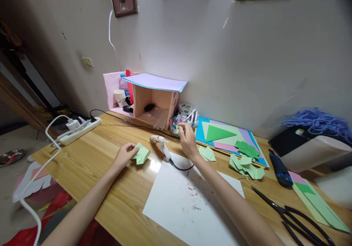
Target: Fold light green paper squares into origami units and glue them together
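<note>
Between the thumb and fingers of my left hand (127, 153) is a folded light-green paper (142, 154), held just above the wooden table. My right hand (187, 139) is raised in front of a clear container of supplies (175, 124), its thumb and fingers pinched together. What they hold, if anything, is too small to make out. Between my hands a white glue gun (162, 145) lies on the table, its black cord running over a white sheet (167, 191) with red and dark marks. Another folded light-green paper (207, 153) lies beside my right wrist.
Black scissors (284, 211) and a utility knife (280, 169) lie at right, near green paper scraps (244, 165) and stacked coloured paper (202, 128). Behind stands an open cardboard box (173, 105) under a lilac sheet (156, 81). A power strip (81, 131) sits at the left edge.
</note>
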{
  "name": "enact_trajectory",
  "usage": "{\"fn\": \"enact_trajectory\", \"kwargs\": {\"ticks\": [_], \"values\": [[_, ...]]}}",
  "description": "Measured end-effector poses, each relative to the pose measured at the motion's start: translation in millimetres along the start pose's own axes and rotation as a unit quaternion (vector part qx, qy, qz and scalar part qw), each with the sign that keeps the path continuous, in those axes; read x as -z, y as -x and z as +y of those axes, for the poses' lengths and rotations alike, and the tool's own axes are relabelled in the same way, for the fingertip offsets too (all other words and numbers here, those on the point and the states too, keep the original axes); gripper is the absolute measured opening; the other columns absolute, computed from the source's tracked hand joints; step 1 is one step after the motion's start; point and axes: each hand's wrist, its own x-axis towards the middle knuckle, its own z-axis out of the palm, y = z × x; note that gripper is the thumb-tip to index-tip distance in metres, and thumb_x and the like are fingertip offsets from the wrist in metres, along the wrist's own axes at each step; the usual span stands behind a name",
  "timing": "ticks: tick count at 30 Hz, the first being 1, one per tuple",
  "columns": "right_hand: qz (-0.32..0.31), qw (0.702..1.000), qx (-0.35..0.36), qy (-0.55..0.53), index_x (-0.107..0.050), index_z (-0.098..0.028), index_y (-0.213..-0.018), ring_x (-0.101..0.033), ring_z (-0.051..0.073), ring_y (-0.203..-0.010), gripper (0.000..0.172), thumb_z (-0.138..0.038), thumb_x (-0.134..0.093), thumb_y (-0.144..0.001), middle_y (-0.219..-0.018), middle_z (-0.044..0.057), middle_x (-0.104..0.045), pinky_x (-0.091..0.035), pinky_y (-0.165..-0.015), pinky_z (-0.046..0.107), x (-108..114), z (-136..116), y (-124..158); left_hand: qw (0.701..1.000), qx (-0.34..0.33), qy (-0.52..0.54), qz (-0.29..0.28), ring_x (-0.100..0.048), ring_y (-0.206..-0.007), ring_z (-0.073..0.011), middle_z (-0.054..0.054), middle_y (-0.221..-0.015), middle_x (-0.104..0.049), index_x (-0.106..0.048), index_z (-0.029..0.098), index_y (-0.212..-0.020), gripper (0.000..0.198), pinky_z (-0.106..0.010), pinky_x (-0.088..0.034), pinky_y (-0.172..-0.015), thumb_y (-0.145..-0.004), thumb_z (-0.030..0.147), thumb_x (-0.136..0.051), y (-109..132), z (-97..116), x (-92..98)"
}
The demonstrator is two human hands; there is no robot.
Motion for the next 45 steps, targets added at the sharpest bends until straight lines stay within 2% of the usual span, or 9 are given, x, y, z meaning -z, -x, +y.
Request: {"fn": "enact_trajectory", "kwargs": {"ticks": [4,13,15,18,23,29,34,39,45], "values": [[-0.197,0.972,-0.094,-0.084,-0.049,-0.015,-0.109,-0.055,0.018,-0.077,0.046,-0.051,-0.039,-0.082,-0.092,0.008,-0.058,-0.041,-0.069,0.029,-15,-14,32,0.993,-0.045,-0.065,0.087,-0.042,-0.051,-0.0092,0.004,-0.053,-0.045,-0.047,0.016,-0.057,0.028,-0.019,-0.032,-0.05,-0.066,0.04,-0.058,3,-1,1.1],[-0.258,0.966,0.001,-0.008,-0.034,-0.016,-0.128,-0.053,0.024,-0.093,0.069,-0.051,-0.054,-0.072,-0.111,0.011,-0.053,-0.04,-0.08,0.035,-32,-4,56,0.969,-0.084,-0.167,0.159,-0.043,-0.05,-0.0089,0.005,-0.055,-0.049,-0.048,0.017,-0.061,0.02,-0.019,-0.033,-0.05,-0.071,0.034,-0.051,8,0,0.7],[-0.251,0.967,0.026,0.031,-0.035,-0.014,-0.127,-0.051,0.025,-0.095,0.068,-0.04,-0.059,-0.069,-0.108,0.012,-0.055,-0.038,-0.084,0.036,-38,-3,63,0.969,-0.077,-0.167,0.162,-0.045,-0.051,-0.0091,0.004,-0.056,-0.05,-0.049,0.017,-0.06,0.02,-0.019,-0.034,-0.05,-0.071,0.034,-0.051,7,0,0.5],[-0.235,0.97,0.026,0.057,-0.049,-0.014,-0.114,-0.05,0.024,-0.093,0.043,-0.019,-0.051,-0.071,-0.099,0.011,-0.058,-0.037,-0.082,0.035,-46,-3,67,0.968,-0.071,-0.171,0.171,-0.045,-0.051,-0.0095,0.004,-0.055,-0.05,-0.048,0.017,-0.059,0.019,-0.02,-0.035,-0.051,-0.07,0.033,-0.051,6,-1,1.6],[-0.166,0.976,-0.125,-0.07,-0.059,-0.013,-0.088,-0.053,0.019,-0.069,0.023,-0.02,-0.045,-0.071,-0.074,0.005,-0.058,-0.042,-0.066,0.032,-44,-8,59,0.964,-0.067,-0.176,0.186,-0.042,-0.05,-0.0095,0.004,-0.054,-0.047,-0.047,0.018,-0.06,0.017,-0.02,-0.033,-0.05,-0.07,0.031,-0.051,7,0,3.0],[-0.11,0.888,-0.3,-0.331,-0.052,-0.014,-0.096,-0.05,0.011,-0.051,0.041,-0.035,-0.064,-0.062,-0.062,-0.003,-0.05,-0.049,-0.051,0.027,-45,-33,68,0.959,-0.139,-0.137,0.207,-0.041,-0.049,-0.008,0.005,-0.058,-0.043,-0.043,0.019,-0.068,0.015,-0.019,-0.034,-0.049,-0.074,0.03,-0.051,27,12,-22.6],[-0.108,0.862,-0.334,-0.364,-0.053,-0.013,-0.087,-0.055,0.012,-0.055,0.041,-0.03,-0.071,-0.055,-0.073,0.002,-0.058,-0.049,-0.049,0.026,-54,-43,78,0.978,-0.155,-0.014,0.141,-0.049,-0.051,-0.0081,0.005,-0.064,-0.048,-0.039,0.02,-0.087,0.02,-0.018,-0.038,-0.049,-0.075,0.028,-0.052,43,18,-44.1],[-0.035,0.887,-0.32,-0.331,-0.049,-0.015,-0.079,-0.051,0.009,-0.046,0.032,-0.028,-0.069,-0.058,-0.063,-0.002,-0.053,-0.046,-0.045,0.024,-47,-35,70,0.992,-0.084,0.092,-0.021,-0.055,-0.051,-0.011,0.002,-0.068,-0.055,-0.032,0.02,-0.116,0.045,-0.021,-0.045,-0.048,-0.077,0.033,-0.051,42,17,-40.2],[-0.089,0.905,-0.276,-0.31,-0.05,-0.015,-0.087,-0.053,0.01,-0.047,0.034,-0.027,-0.067,-0.06,-0.063,-0.003,-0.055,-0.047,-0.045,0.023,-38,-32,64,0.988,-0.014,0.144,-0.055,-0.059,-0.072,-0.0167,-0.005,-0.086,-0.062,-0.058,0.016,-0.095,0.035,-0.023,-0.047,-0.054,-0.078,0.043,-0.046,32,18,-34.4]]}}
